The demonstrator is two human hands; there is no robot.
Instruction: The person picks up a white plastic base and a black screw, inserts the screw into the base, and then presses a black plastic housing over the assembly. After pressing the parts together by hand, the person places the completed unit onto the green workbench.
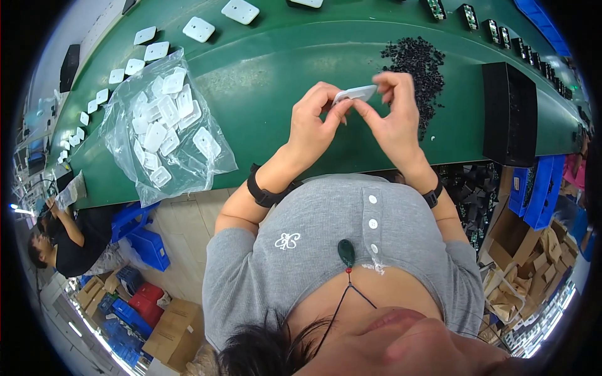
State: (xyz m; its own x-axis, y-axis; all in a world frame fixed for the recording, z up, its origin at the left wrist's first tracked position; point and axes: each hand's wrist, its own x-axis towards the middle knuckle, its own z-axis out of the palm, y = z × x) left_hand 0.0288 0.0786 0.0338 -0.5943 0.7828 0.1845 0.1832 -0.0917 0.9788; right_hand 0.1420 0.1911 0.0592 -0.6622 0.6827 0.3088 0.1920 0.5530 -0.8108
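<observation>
Above the green table, my left hand [315,120] pinches a white plastic cover [355,94] between thumb and fingers. The cover is a small rounded rectangle, held tilted so that it shows nearly edge-on. My right hand [397,119] grips the cover's other end, its thumb at the near edge and its curled fingers slightly blurred. Whether a small part sits between the fingers, I cannot tell. A heap of small black parts [414,66] lies just beyond my right hand. To the left, a clear plastic bag [216,160] holds many more white covers [168,111].
White covers [199,29] stand in a row along the far side of the green table [276,69]. A black bin [510,113] sits at right, with circuit-board assemblies [470,17] beyond. Blue crates [544,191] and cardboard boxes [174,332] flank me; another person [69,238] sits at left.
</observation>
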